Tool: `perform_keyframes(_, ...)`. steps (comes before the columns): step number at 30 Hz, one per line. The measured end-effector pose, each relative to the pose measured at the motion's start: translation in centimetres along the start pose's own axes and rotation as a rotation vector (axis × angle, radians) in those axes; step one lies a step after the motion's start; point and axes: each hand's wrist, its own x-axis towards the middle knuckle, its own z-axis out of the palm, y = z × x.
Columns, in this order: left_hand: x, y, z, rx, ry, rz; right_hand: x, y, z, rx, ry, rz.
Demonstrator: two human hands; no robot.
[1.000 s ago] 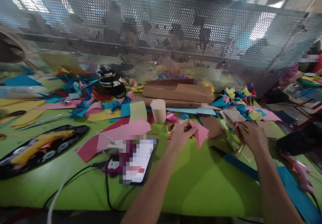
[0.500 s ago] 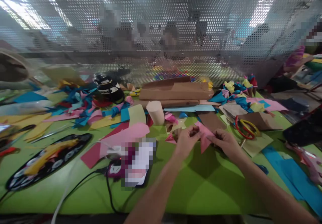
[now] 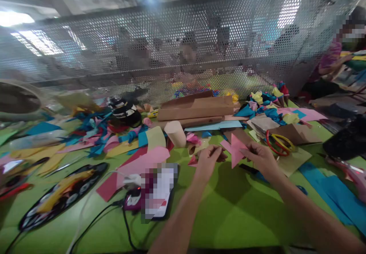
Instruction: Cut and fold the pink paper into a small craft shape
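Note:
My right hand (image 3: 259, 157) pinches a folded piece of pink paper (image 3: 236, 150) between thumb and fingers. The paper has pointed corners and stands up above the green tabletop. To its left, my left hand (image 3: 208, 160) has thumb and fingertips drawn together, a small gap away from the pink paper. Whether anything sits between those fingertips is hidden. Under my right hand lies a dark, thin tool (image 3: 248, 169), partly covered. A small red-pink paper scrap (image 3: 193, 161) rests beside my left hand.
Red- and yellow-handled scissors (image 3: 278, 142) lie right of my right hand. A phone (image 3: 161, 193) and cables are at left. Behind stand a pale paper roll (image 3: 175, 134) and folded brown paper (image 3: 197, 109), before a perforated metal screen (image 3: 160, 56). A person (image 3: 328, 65) sits at far right.
My left hand has come off the pink paper and moved slightly left. My right hand keeps the paper and has shifted a little right. The camera view has tilted.

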Motion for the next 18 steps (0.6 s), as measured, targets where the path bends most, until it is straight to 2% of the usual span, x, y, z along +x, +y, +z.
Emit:
perform_keyframes(2, -0.5, -0.1, 0.8, 0.098, -0.038, 0.062, 0.0, 0.2, 0.0, -0.096, 0.031, -0.035)
perform_keyframes(5, -1.2, -0.6, 2.0, 0.372, -0.091, 0.153, -0.2, 0.4, 0.4, -0.187, 0.071, -0.067)
perform_keyframes(9, -1.6, -1.5, 2.5, 0.586, -0.062, 0.206, -0.5, 0.2, 0.8, -0.256, 0.086, -0.085)
perform_keyframes(12, -1.5, -1.8, 2.3, 0.601, -0.035, 0.233, -0.6, 0.0, 0.9, -0.287, 0.059, -0.104)
perform_keyframes(18, -1.4, -1.0, 2.1, 0.406, -0.118, 0.230, -0.6, -0.6, 0.7, -0.151, -0.023, -0.072)
